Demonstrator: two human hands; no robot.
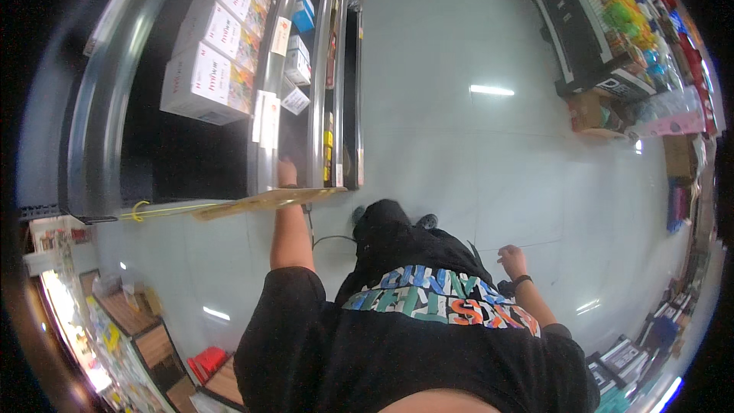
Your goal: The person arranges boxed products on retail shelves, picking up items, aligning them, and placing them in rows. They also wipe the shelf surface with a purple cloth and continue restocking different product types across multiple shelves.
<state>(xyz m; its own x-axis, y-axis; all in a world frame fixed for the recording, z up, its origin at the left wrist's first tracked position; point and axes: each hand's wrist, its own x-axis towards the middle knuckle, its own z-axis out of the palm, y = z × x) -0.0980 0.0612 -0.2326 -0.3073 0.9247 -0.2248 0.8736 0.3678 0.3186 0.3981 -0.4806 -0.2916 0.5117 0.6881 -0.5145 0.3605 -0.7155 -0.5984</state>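
My left hand [287, 172] reaches into a shelf bay at the left, behind the near end panel [281, 199]; it is partly in shadow and its fingers are blurred, so a grip cannot be made out. White printed boxes [212, 77] stand in a row on the upper shelf, above and left of this hand. Smaller white boxes [297, 61] and a blue box [303, 12] sit on the shelf below. My right hand [512, 260] hangs by my right side over the floor, holding nothing, its fingers slightly bent and apart. A dark band circles its wrist.
Metal shelf edges [267, 86] carry price tags. Across the grey floor [459, 166] stands another display with colourful packaged goods [622, 11] and a cardboard box [593, 112]. A dark cable [332, 237] runs near my feet. Wooden shelving [157, 350] and a red container [207, 362] are at the lower left.
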